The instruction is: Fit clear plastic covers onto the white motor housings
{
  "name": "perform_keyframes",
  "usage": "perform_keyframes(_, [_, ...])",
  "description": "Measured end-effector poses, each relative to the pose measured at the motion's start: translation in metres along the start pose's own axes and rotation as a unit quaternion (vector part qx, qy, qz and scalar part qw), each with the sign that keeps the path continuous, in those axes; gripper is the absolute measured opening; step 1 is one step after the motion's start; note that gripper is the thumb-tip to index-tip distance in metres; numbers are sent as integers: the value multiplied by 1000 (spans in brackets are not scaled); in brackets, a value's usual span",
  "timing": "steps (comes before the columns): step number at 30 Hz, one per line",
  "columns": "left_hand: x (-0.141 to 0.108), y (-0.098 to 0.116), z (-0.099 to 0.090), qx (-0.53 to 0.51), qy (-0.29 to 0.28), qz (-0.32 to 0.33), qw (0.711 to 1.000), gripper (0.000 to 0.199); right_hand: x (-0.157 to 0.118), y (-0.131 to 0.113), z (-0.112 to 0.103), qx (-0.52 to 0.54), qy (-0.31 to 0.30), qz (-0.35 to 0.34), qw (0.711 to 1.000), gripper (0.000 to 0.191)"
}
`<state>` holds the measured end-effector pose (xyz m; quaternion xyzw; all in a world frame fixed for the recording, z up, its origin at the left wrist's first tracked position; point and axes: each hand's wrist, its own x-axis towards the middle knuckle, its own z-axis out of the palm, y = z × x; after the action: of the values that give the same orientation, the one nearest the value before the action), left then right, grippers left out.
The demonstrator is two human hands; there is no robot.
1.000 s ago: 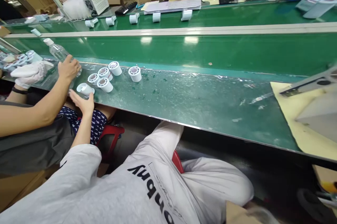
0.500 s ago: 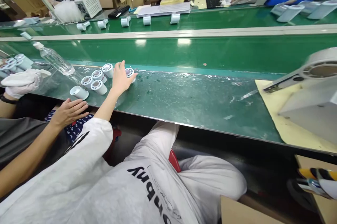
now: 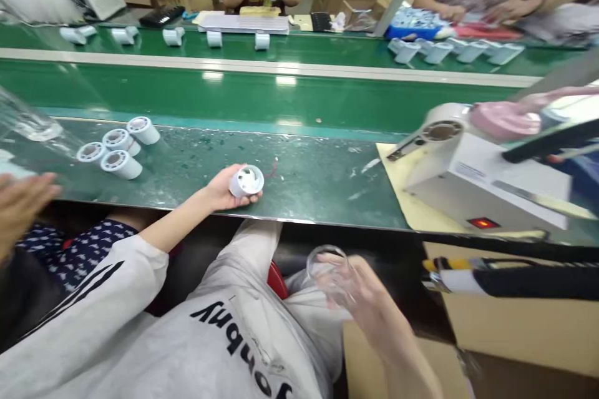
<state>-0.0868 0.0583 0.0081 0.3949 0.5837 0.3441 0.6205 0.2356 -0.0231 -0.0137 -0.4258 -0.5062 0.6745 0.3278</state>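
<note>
My left hand point(image 3: 221, 190) is closed round a short white plastic cylinder point(image 3: 238, 183), just above the front of the green bench. Its open end faces me, with white fan-like blades showing inside, and a thin red wire sticks out on the right. Lower right, over my lap, my right hand point(image 3: 367, 293) grips a clear round plastic cover point(image 3: 330, 268); motion blurs the fingers. Several similar white cylinders point(image 3: 122, 165) with slotted ring tops stand grouped on the bench to the left.
A clear bottle point(image 3: 35, 121) and a co-worker's hand point(image 3: 23, 199) are at the left. On the right sits a white machine point(image 3: 486, 180) with a lit red switch, on a yellow sheet point(image 3: 397, 187). Below it are cardboard boxes point(image 3: 524, 324). Across the green belt point(image 3: 318, 96), other people handle parts.
My left hand has lifted the cylinder off the bench and brought it towards me, turned open end up. My right hand has come into view with the clear cover. The view has swung right.
</note>
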Motion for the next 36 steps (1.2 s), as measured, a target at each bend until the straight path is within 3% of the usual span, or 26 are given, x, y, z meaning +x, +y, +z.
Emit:
perform_keyframes(2, [1,-13,30,-40,-118,-36,992,46,0,4,-3,65,16,8,998,56])
perform_keyframes(4, [2,-23,53,-59,-202,-73,975,43,1,8,-4,76,52,-28,995,57])
perform_keyframes(6, [4,-29,69,-67,-261,-107,957,39,1,11,-4,-66,111,-117,985,42])
perform_keyframes(7, [4,-30,75,-66,-283,-120,949,37,0,11,-3,-183,136,-165,960,32])
perform_keyframes(9, [4,-27,86,-42,-312,-123,941,38,-4,11,-1,-423,170,-229,860,34])
perform_keyframes(11, [2,-21,95,34,-329,-88,940,41,-7,11,2,-587,186,-237,752,45])
perform_keyframes(12, [0,-17,99,88,-332,-52,938,41,-9,11,3,-633,190,-229,715,49])
perform_keyframes(13, [-2,-14,103,143,-329,-5,933,40,-10,10,4,-660,195,-222,691,51])
perform_keyframes(15, [-6,-9,109,234,-310,83,918,34,-14,9,5,-674,204,-221,675,50])
perform_keyframes(17, [-7,-8,111,269,-292,93,913,33,-19,8,4,-664,214,-234,677,47])
perform_keyframes(21, [-4,-13,111,239,-299,-13,924,37,-22,12,4,-673,207,-246,666,49])
perform_keyframes(24, [-5,-18,112,261,-315,62,910,31,-15,15,3,-680,170,-206,682,43])
perform_keyframes(26, [-10,-20,113,297,-295,165,893,25,-9,16,0,-647,141,-172,729,31])
perform_keyframes(28, [-14,-23,114,318,-256,246,879,22,-7,16,-4,-569,117,-152,799,19])
perform_keyframes(31, [-15,-28,112,299,-215,288,884,35,-9,14,-5,-398,107,-153,898,12])
perform_keyframes(33, [-12,-33,110,274,-207,299,890,53,-12,12,-3,-299,130,-155,933,19])
perform_keyframes(36, [-5,-41,108,254,-223,323,884,60,-15,9,0,-209,193,-141,948,27])
